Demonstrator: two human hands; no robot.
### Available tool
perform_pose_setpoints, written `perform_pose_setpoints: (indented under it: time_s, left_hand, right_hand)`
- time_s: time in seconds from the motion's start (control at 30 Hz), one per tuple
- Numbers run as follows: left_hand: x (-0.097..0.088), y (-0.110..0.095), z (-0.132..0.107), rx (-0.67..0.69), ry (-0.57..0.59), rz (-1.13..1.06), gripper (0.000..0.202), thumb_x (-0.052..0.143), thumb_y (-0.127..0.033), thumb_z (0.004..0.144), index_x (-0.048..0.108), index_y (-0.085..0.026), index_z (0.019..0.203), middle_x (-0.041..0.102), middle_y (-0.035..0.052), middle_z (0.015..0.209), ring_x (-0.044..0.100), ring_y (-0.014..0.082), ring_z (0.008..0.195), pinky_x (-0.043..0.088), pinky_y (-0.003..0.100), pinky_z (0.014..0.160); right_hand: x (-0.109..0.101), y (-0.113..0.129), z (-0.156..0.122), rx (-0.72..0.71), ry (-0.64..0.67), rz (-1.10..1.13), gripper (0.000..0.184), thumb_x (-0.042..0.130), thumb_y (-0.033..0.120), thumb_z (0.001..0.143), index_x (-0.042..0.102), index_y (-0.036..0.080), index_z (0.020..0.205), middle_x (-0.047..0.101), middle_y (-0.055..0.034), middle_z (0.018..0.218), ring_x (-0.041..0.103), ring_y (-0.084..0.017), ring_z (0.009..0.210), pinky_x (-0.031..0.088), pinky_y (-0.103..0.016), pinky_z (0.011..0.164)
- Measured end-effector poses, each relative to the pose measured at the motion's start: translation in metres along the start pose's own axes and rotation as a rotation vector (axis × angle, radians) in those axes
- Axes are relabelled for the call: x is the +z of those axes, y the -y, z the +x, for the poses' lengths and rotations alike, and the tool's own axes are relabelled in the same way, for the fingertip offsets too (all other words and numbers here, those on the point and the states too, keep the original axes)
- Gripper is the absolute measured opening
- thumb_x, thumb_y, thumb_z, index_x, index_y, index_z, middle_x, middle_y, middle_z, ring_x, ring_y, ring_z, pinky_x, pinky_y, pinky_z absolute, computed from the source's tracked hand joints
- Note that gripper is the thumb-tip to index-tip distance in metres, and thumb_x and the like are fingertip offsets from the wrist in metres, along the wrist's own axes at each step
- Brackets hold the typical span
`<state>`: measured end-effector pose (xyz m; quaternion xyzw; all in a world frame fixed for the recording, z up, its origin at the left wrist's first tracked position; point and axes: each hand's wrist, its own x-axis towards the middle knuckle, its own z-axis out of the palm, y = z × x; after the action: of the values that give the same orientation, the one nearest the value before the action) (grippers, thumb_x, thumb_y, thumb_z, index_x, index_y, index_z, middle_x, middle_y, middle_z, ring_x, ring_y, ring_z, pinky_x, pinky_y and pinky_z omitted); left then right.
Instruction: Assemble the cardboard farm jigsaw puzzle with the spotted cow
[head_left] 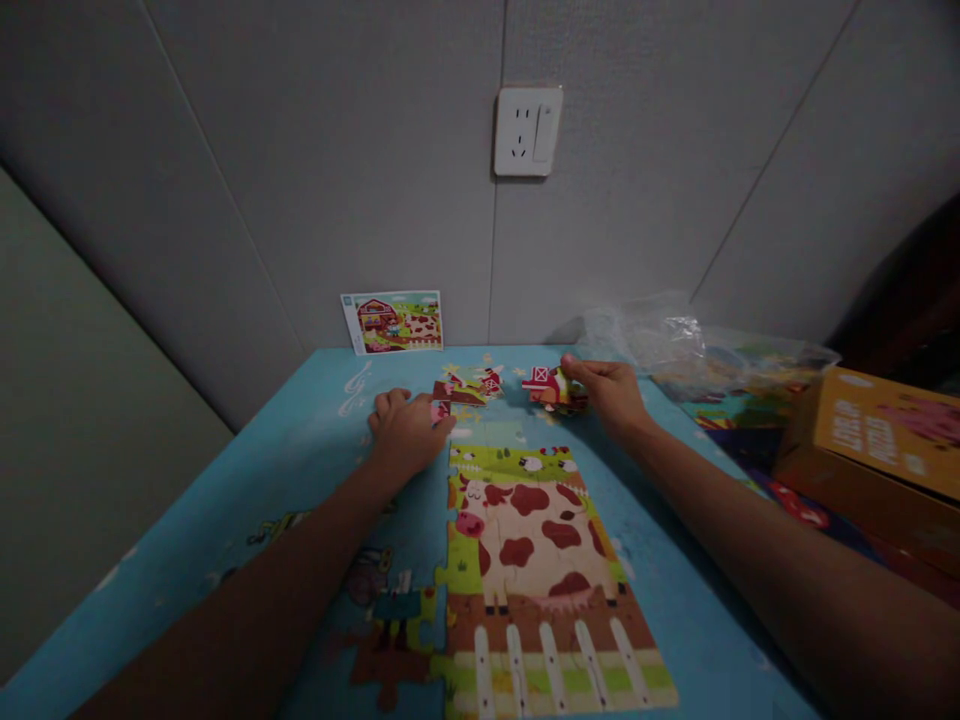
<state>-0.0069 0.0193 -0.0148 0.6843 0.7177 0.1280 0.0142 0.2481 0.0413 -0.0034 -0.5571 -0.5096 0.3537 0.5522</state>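
A partly assembled jigsaw puzzle (547, 540) lies on the blue tabletop, showing a spotted cow, sheep and a white fence. Beyond its far edge rests my left hand (409, 430), palm down with curled fingers, against a small pinkish puzzle piece (440, 412); its fingertips are partly hidden. Between my hands lie several loose puzzle pieces (472, 388), some with red barn parts. My right hand (609, 390) pinches puzzle pieces (551, 388) with red barn and green parts, just above the table. My left forearm covers some of the puzzle's left side.
A picture card (397, 322) of the farm scene leans on the wall at the back. Clear plastic bags (652, 335) lie at the back right. An orange puzzle box (885, 440) stands beside the table's right edge. A white wall socket (527, 131) is above.
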Motion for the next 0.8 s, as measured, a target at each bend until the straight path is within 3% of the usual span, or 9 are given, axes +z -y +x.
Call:
perform_pose_setpoints:
  time_s: [0.27, 0.43, 0.6, 0.7, 0.8]
  left_hand:
    - [-0.001, 0.005, 0.003, 0.0, -0.009, 0.016, 0.057, 0.051, -0.057, 0.08, 0.064, -0.02, 0.121, 0.054, 0.02, 0.123, 0.043, 0.0384, 0.12, 0.039, 0.048, 0.094]
    - [0.003, 0.012, 0.009, 0.038, -0.015, -0.003, 0.056, 0.055, -0.06, 0.076, 0.065, -0.018, 0.113, 0.058, 0.02, 0.116, 0.045, 0.0378, 0.117, 0.039, 0.048, 0.093]
    - [0.002, 0.015, 0.012, 0.002, -0.044, -0.006, 0.061, 0.06, -0.061, 0.071, 0.064, -0.01, 0.104, 0.061, 0.0224, 0.111, 0.049, 0.0387, 0.113, 0.04, 0.047, 0.092]
    - [-0.002, 0.013, 0.014, -0.025, -0.128, -0.172, 0.04, 0.065, -0.048, 0.071, 0.064, -0.014, 0.092, 0.066, 0.0156, 0.099, 0.057, 0.0332, 0.103, 0.042, 0.044, 0.09]
    - [-0.004, 0.007, 0.015, -0.005, -0.219, -0.634, 0.019, 0.062, -0.036, 0.075, 0.059, -0.018, 0.08, 0.068, 0.0066, 0.083, 0.063, 0.0222, 0.081, 0.048, 0.034, 0.077]
  right_hand:
    - [-0.006, -0.011, 0.009, -0.014, -0.119, -0.117, 0.042, 0.064, 0.056, 0.07, 0.069, 0.015, 0.062, 0.057, -0.0002, 0.052, 0.047, -0.012, 0.047, 0.037, -0.025, 0.047]
    - [-0.014, -0.033, 0.023, -0.114, -0.144, -0.524, 0.049, 0.053, 0.058, 0.078, 0.064, 0.016, 0.056, 0.049, -0.0002, 0.043, 0.044, -0.014, 0.045, 0.028, -0.026, 0.045]
    - [-0.013, -0.04, 0.028, -0.202, -0.182, -0.8, 0.035, 0.055, 0.046, 0.08, 0.072, 0.016, 0.075, 0.068, -0.0084, 0.071, 0.057, -0.02, 0.064, 0.039, -0.03, 0.061]
    - [-0.013, -0.035, 0.027, -0.27, -0.209, -0.854, 0.035, 0.054, 0.043, 0.082, 0.073, 0.013, 0.084, 0.069, -0.0139, 0.083, 0.06, -0.025, 0.079, 0.042, -0.035, 0.072]
    - [-0.009, -0.022, 0.017, -0.429, -0.272, -0.799, 0.034, 0.052, 0.041, 0.085, 0.072, 0.013, 0.089, 0.068, -0.0142, 0.087, 0.058, -0.026, 0.086, 0.041, -0.038, 0.079]
